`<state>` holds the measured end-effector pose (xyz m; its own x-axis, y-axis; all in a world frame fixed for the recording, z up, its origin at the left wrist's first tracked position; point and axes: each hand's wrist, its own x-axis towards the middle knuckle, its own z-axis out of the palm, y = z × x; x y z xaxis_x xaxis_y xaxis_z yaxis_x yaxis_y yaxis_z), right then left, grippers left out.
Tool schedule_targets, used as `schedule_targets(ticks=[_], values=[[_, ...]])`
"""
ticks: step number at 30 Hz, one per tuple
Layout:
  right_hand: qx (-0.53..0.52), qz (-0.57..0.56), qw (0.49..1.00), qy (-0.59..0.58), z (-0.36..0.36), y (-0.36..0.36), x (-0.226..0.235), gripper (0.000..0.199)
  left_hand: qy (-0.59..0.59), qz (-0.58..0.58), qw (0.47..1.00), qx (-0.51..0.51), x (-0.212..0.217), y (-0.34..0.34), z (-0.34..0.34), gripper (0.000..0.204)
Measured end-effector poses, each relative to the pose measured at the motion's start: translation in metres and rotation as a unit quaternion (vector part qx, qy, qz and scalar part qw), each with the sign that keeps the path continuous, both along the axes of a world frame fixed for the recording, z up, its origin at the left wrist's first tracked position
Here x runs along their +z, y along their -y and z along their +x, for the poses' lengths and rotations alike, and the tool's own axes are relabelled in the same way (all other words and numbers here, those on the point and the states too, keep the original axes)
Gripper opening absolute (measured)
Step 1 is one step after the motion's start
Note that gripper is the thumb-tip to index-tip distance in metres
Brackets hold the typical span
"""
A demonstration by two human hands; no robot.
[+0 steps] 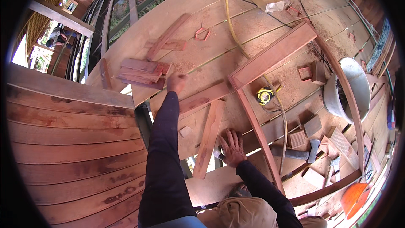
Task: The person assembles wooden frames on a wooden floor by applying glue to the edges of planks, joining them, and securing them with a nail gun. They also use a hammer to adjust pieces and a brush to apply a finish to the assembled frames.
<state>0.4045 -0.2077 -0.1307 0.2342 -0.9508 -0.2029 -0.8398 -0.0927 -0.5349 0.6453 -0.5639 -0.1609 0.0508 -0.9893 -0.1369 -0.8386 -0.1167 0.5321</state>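
my left hand [176,82] reaches open, empty, for the stacked offcuts [141,72] while my right hand [232,145] lies flat on the sheet; overreaching could tip me onto the gap.

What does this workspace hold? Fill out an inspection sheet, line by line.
Surface: plywood sheets dusted with sawdust.
Job's things: stack of short reddish boards; loose plank.
Clutter: tape measure, hammer, grey bucket, offcut blocks.
Grippers: left hand reaches beside the stack, grip unclear; right hand flat and open by the plank.
Cables: yellow hose crosses the sheets.
Surroundings: reddish decking, open framing.
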Motion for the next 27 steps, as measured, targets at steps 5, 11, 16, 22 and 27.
schedule_targets(ticks=[5,11,16,22,27], values=[[-0.016,0.053,0.997,0.045,0.014,0.004,0.007,0.085,0.261,0.068,0.958,0.093,-0.055,0.035,0.149,0.045],[-0.02,0.043,0.999,-0.007,0.005,0.008,0.013,0.085,-0.38,0.103,0.833,0.389,-0.077,0.035,0.145,0.031],[-0.005,0.08,0.996,-0.029,0.006,0.009,0.016,0.092,-0.433,0.021,0.804,0.407,-0.017,0.027,0.104,0.032],[0.016,0.072,0.997,-0.033,0.013,0.004,0.012,0.09,-0.569,0.079,0.759,0.307,0.067,-0.083,0.049,0.027],[-0.015,0.028,0.998,0.044,0.009,-0.003,-0.01,0.079,-0.622,0.212,0.697,0.287,0.088,-0.205,0.01,0.024]])
